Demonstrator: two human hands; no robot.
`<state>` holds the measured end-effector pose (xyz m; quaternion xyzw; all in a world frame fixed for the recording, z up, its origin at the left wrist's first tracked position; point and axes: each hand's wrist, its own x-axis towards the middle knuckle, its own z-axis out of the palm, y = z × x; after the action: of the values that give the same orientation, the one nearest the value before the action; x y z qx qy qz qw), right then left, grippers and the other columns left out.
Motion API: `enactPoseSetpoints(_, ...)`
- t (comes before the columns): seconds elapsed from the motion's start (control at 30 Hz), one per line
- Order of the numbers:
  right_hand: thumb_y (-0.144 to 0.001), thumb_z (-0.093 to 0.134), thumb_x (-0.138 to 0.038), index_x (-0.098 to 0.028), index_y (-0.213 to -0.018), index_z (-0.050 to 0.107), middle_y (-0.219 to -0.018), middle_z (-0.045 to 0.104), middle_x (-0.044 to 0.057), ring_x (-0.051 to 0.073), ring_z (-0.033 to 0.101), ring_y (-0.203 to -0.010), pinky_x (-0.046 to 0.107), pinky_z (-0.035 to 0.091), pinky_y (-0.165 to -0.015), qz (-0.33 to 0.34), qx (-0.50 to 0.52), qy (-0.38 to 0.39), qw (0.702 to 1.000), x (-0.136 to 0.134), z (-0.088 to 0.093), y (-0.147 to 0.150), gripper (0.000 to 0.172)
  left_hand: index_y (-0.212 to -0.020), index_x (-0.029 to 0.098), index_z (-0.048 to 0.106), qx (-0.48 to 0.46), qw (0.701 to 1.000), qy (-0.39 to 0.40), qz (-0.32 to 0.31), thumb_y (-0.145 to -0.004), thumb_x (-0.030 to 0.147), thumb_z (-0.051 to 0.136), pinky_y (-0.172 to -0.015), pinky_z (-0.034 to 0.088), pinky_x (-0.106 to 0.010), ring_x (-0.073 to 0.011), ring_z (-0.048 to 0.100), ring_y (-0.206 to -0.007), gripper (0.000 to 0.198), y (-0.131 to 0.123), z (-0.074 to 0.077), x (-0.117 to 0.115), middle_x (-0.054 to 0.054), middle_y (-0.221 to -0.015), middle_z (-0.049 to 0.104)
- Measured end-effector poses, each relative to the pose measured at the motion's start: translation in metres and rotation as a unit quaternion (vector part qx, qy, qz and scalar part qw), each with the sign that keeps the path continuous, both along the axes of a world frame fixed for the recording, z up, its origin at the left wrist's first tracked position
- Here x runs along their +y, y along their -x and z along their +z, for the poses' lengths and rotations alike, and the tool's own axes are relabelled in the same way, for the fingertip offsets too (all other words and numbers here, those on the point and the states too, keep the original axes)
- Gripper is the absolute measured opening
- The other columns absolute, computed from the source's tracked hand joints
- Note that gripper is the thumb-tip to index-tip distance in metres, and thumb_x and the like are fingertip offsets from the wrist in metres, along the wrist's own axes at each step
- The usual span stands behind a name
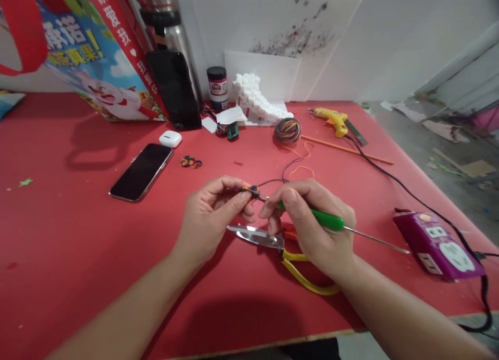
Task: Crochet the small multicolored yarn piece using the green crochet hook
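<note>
Between thumb and fingers, my left hand [212,209] pinches a small multicoloured crochet piece [252,192]. My right hand [315,225] grips a crochet hook [327,219] by its green handle. The hook's metal tip meets the crochet piece; its other thin metal end points right. From the piece, yarn [286,172] runs back to a dark multicoloured yarn ball [287,130]. Beneath my hands lie scissors [257,236] with yellow handles, partly hidden by my right hand. A second crocheted piece [191,162] rests on the red table, left of my hands.
At left are a phone [141,171], a white earbud case [170,138], an upright dark phone [174,89] and a printed bag [105,63]. A yellow glue gun [331,119], an orange stick [351,151] and a purple power box [440,245] with a black cable occupy the right.
</note>
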<state>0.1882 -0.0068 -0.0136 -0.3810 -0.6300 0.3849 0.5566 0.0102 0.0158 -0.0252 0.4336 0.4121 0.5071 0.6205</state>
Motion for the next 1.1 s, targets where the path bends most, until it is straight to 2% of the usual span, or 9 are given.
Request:
enactPoseSetpoints(0.23, -0.111, 0.056, -0.027, -0.02, -0.096, 0.066, -0.073, 0.075, -0.003, 0.01, 0.073, -0.057, 0.022, 0.057, -0.053, 0.002, 0.002, 0.01, 1.0, -0.001, 0.0, -0.002, 0.02, -0.092, 0.023, 0.075, 0.028, 0.998, -0.052, 0.003, -0.091, 0.017, 0.076, -0.056, 0.058, -0.022, -0.0106, 0.066, -0.057, 0.006, 0.001, 0.001, 0.0, 0.003, -0.073, 0.069)
enactPoseSetpoints(0.5, -0.111, 0.057, -0.029, -0.019, -0.095, 0.067, -0.073, 0.076, -0.001, 0.01, 0.072, -0.055, 0.022, 0.058, -0.052, -0.004, 0.006, 0.02, 1.0, -0.001, 0.001, 0.001, 0.021, -0.089, 0.023, 0.075, 0.056, 0.996, -0.064, 0.015, -0.09, 0.018, 0.077, -0.059, 0.06, -0.022, -0.0102, 0.068, -0.06, 0.005, 0.0, 0.003, -0.001, 0.004, -0.074, 0.069)
enactPoseSetpoints(0.67, -0.11, 0.057, -0.026, -0.019, -0.093, 0.067, -0.079, 0.078, 0.001, 0.011, 0.073, -0.056, 0.022, 0.059, -0.051, 0.003, 0.021, 0.018, 1.0, -0.002, 0.004, 0.003, 0.021, -0.091, 0.023, 0.075, 0.043, 0.999, -0.027, 0.012, -0.089, 0.022, 0.078, -0.059, 0.061, -0.025, -0.0134, 0.07, -0.059, 0.004, 0.0, 0.004, -0.001, 0.003, -0.068, 0.07)
enactPoseSetpoints(0.8, -0.11, 0.056, -0.022, -0.02, -0.093, 0.067, -0.079, 0.079, 0.0, 0.01, 0.073, -0.057, 0.021, 0.059, -0.054, -0.007, -0.005, -0.007, 1.0, -0.002, 0.003, 0.005, 0.02, -0.089, 0.022, 0.075, 0.026, 0.999, 0.007, 0.024, -0.085, 0.024, 0.082, -0.057, 0.06, -0.026, -0.0148, 0.07, -0.058, 0.009, -0.002, 0.004, -0.002, 0.001, -0.07, 0.073)
enactPoseSetpoints(0.9, -0.109, 0.056, -0.018, -0.022, -0.097, 0.068, -0.084, 0.08, 0.0, 0.01, 0.074, -0.063, 0.022, 0.061, -0.061, -0.018, -0.052, -0.051, 0.997, -0.002, 0.0, 0.006, 0.018, -0.087, 0.021, 0.074, -0.004, 0.999, 0.03, 0.02, -0.083, 0.024, 0.083, -0.056, 0.06, -0.026, -0.0146, 0.07, -0.056, 0.011, -0.006, 0.004, -0.004, 0.001, -0.068, 0.074)
enactPoseSetpoints(0.97, -0.108, 0.057, -0.018, -0.023, -0.097, 0.068, -0.079, 0.078, -0.002, 0.011, 0.075, -0.066, 0.022, 0.061, -0.065, -0.03, -0.08, -0.074, 0.994, -0.001, -0.001, 0.005, 0.016, -0.088, 0.021, 0.074, -0.016, 0.999, 0.043, 0.004, -0.084, 0.024, 0.082, -0.055, 0.059, -0.025, -0.0138, 0.069, -0.054, 0.009, -0.008, 0.005, -0.006, 0.001, -0.065, 0.073)
enactPoseSetpoints(1.03, -0.108, 0.057, -0.017, -0.023, -0.097, 0.067, -0.075, 0.076, -0.003, 0.011, 0.076, -0.067, 0.023, 0.06, -0.065, -0.042, -0.085, -0.081, 0.992, -0.002, -0.003, 0.003, 0.016, -0.089, 0.021, 0.074, -0.022, 0.999, 0.047, -0.005, -0.085, 0.023, 0.082, -0.055, 0.059, -0.024, -0.0133, 0.068, -0.053, 0.009, -0.009, 0.005, -0.007, 0.002, -0.063, 0.072)
enactPoseSetpoints(1.1, -0.108, 0.057, -0.017, -0.023, -0.099, 0.068, -0.08, 0.077, -0.001, 0.012, 0.076, -0.067, 0.025, 0.06, -0.064, -0.047, -0.075, -0.085, 0.992, -0.003, -0.003, 0.002, 0.016, -0.089, 0.021, 0.074, -0.028, 0.998, 0.047, 0.008, -0.085, 0.023, 0.082, -0.056, 0.059, -0.023, -0.0129, 0.068, -0.054, 0.01, -0.007, 0.005, -0.006, 0.002, -0.063, 0.073)
